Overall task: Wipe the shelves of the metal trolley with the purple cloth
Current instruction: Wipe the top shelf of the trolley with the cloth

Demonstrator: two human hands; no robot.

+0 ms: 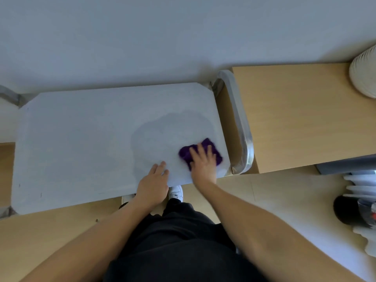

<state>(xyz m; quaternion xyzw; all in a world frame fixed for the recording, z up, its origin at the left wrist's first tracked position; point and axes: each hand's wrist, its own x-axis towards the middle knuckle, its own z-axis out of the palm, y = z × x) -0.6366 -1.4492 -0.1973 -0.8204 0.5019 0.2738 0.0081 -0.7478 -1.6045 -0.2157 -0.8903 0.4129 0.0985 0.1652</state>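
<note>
Closest to you are your dark trousers [183,241], with both bare forearms reaching forward from either side of them. One white shoe [176,193] shows just under the near edge of the trolley, standing on the light wooden floor [40,231].

Your left hand [154,180] rests on the near edge of the trolley's top shelf [81,139], its fingers fairly straight and close together, lying on the metal and holding nothing. Your right hand [203,161] lies flat on the purple cloth [211,146], fingers spread and pressing it down onto the shelf. The cloth is bunched under your palm near the shelf's right front corner, and purple shows on both sides of your fingers.

A faint damp patch [173,127] spreads over the shelf just beyond the cloth. The trolley's curved metal handle [242,129] runs along the shelf's right end, beside a wooden table [305,115]. A white ribbed object [364,74] sits at the table's far right edge. A black round object [343,208] lies low on the right; you cannot tell what it is.
</note>
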